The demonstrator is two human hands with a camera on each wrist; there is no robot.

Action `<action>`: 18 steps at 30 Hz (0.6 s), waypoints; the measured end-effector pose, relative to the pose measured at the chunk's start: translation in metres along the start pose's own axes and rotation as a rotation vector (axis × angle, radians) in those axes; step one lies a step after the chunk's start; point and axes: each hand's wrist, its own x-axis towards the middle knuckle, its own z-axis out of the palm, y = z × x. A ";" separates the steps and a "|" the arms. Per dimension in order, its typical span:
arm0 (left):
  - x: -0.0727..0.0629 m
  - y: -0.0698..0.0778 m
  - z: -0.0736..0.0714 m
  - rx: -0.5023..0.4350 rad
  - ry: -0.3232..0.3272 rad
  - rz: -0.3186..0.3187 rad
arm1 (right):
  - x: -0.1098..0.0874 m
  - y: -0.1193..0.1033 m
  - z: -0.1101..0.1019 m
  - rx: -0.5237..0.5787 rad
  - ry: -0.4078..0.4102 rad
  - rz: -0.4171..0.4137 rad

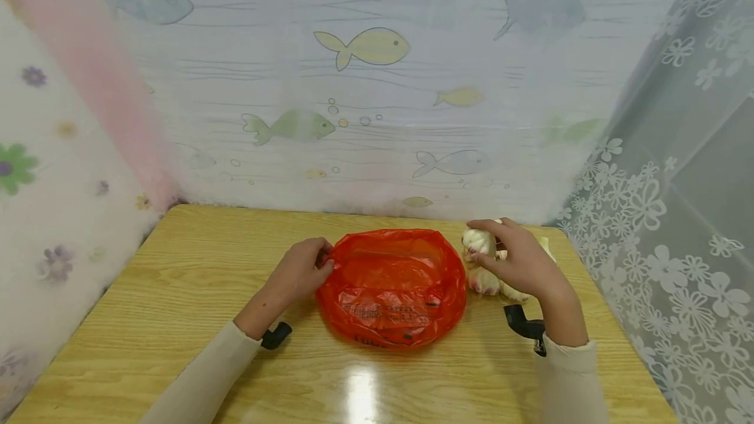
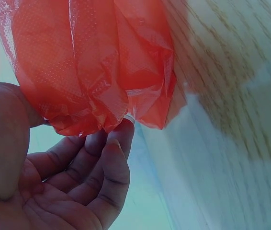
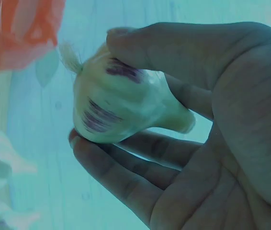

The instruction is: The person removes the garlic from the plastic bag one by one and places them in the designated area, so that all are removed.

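A red plastic bag [image 1: 391,326] lies on the table with its mouth spread wide, showing dark print inside. At its left edge my left hand [image 1: 302,272] pinches the rim; in the left wrist view, the thumb goes behind the crumpled red plastic [image 2: 92,72]. My right hand [image 1: 524,260] holds a garlic bulb [image 3: 118,103] just right of the bag, thumb on one side and fingers on the other. Purple streaks, a root tuft and a short stem show on it. More garlic bulbs [image 1: 484,281] sit on the table below and beside that hand, partly hidden by it.
The wooden table [image 1: 194,267] meets a fish-patterned curtain [image 1: 365,149] at the back. A flowered sheet [image 1: 677,267] hangs along the right side. Black wrist mounts [image 1: 521,322] show near both wrists.
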 end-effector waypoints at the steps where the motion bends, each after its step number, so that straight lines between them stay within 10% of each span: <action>1: 0.000 0.000 0.000 0.001 0.000 0.001 | -0.001 0.003 -0.002 0.005 0.003 0.006; 18: -0.001 -0.001 0.000 0.004 -0.001 0.007 | -0.017 0.036 -0.024 -0.027 0.037 0.134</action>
